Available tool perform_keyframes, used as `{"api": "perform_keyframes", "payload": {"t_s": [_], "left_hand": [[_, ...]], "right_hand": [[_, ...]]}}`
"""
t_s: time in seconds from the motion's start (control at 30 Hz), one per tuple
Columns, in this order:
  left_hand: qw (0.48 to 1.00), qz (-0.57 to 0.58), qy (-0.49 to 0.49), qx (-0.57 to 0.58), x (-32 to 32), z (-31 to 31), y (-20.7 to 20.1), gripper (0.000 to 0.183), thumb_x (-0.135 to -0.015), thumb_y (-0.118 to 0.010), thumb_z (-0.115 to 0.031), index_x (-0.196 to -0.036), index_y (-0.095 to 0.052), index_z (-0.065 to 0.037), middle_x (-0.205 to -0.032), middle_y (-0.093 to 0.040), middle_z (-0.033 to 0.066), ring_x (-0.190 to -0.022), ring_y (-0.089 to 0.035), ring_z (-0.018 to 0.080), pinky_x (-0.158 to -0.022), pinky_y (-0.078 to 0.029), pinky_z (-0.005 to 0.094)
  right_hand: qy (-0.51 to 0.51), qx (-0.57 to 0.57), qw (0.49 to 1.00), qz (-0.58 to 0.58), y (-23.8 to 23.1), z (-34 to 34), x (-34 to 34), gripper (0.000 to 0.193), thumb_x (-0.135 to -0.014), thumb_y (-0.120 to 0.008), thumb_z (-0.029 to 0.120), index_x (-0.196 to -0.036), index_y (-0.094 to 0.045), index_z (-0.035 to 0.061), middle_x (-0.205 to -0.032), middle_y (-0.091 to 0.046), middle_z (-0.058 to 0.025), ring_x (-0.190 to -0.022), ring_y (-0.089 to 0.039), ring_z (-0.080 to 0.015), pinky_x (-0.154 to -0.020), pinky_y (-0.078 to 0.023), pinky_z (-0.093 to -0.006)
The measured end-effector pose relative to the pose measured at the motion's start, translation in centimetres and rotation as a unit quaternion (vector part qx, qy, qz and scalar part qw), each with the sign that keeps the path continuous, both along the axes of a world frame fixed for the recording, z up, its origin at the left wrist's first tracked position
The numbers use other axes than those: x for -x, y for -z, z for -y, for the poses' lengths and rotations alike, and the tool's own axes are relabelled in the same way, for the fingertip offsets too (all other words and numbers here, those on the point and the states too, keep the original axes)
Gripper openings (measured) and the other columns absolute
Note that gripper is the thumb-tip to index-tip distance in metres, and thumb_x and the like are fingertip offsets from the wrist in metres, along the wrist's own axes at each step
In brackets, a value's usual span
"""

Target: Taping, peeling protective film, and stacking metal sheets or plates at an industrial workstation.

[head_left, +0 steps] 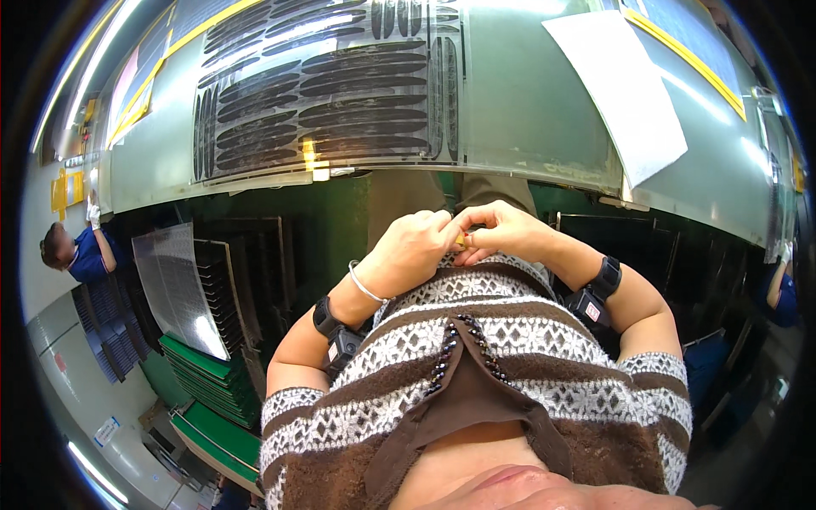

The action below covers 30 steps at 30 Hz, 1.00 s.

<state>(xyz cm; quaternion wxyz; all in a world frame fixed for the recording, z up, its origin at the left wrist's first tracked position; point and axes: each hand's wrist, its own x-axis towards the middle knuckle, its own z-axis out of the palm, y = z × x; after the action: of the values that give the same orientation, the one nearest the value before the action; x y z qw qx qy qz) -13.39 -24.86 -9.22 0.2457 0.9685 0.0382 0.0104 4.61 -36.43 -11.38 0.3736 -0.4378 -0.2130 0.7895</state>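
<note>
In front of my waist, my left hand (413,252) and my right hand (503,231) meet, fingers bent and pressed together. A small yellow piece (460,240) shows between the fingertips, where the right thumb and forefinger pinch. It is too small to name, and the left fingertips are partly hidden behind the knuckles. A bracelet (367,286) circles my left wrist. Beyond the hands is a greenish glass-topped table (527,110). On its left half lies a clear sheet with rows of long dark oval shapes (361,93).
A white sheet (625,93) overhangs the table's near edge at right. Yellow tape (313,160) marks the edge at left. A rack of stacked green trays (200,374) and a translucent panel (178,280) stand to my left. Farther left is a person in blue (89,255).
</note>
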Motion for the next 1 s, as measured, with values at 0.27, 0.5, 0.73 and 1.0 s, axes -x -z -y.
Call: {"api": "perform_keyframes", "payload": {"t_s": [0.27, 0.5, 0.73, 1.0], "left_hand": [[0.999, 0.005, 0.031, 0.039, -1.0, 0.1, 0.3, 0.015, -0.081, -0.065, -0.015, -0.088, -0.057, -0.004, -0.081, -0.055, 0.009, -0.076, -0.06, 0.0255, -0.066, -0.051, 0.0354], [0.997, -0.009, 0.073, 0.027, -2.5, 0.0, 0.3, 0.014, -0.083, -0.065, -0.017, -0.084, -0.058, -0.005, -0.08, -0.056, 0.0082, -0.077, -0.06, 0.0238, -0.066, -0.051, 0.0346], [0.998, -0.003, 0.069, 0.016, -3.3, 0.3, 0.2, 0.019, -0.084, -0.067, -0.02, -0.08, -0.055, -0.006, -0.076, -0.053, 0.0089, -0.072, -0.059, 0.0258, -0.063, -0.05, 0.0362], [0.998, -0.037, 0.058, -0.004, -3.0, 0.5, 0.6, 0.018, -0.083, -0.066, -0.019, -0.078, -0.055, -0.005, -0.076, -0.055, 0.009, -0.072, -0.06, 0.0265, -0.064, -0.051, 0.0366]], "right_hand": [[0.045, 0.021, 0.999, 0.006, 1.0, 2.0, 0.0, 0.025, -0.09, -0.052, 0.006, -0.111, -0.062, -0.0033, -0.097, -0.068, -0.0128, -0.091, -0.07, -0.0176, -0.079, -0.057, -0.0239], [0.106, -0.063, 0.971, 0.204, -0.1, 3.4, -0.7, 0.023, -0.089, -0.056, 0.006, -0.109, -0.065, -0.0038, -0.097, -0.069, -0.0109, -0.082, -0.067, -0.0152, -0.075, -0.056, -0.0291], [0.09, -0.245, 0.844, 0.47, -0.7, 4.5, 0.0, 0.014, -0.085, -0.066, 0.01, -0.092, -0.066, -0.0013, -0.084, -0.064, -0.0152, -0.077, -0.063, -0.0296, -0.069, -0.05, -0.0368], [0.017, -0.307, 0.772, 0.556, 0.0, 3.1, 0.6, 0.007, -0.08, -0.062, 0.009, -0.082, -0.062, 0.0017, -0.081, -0.062, -0.0143, -0.076, -0.063, -0.0338, -0.067, -0.051, -0.0407]]}}
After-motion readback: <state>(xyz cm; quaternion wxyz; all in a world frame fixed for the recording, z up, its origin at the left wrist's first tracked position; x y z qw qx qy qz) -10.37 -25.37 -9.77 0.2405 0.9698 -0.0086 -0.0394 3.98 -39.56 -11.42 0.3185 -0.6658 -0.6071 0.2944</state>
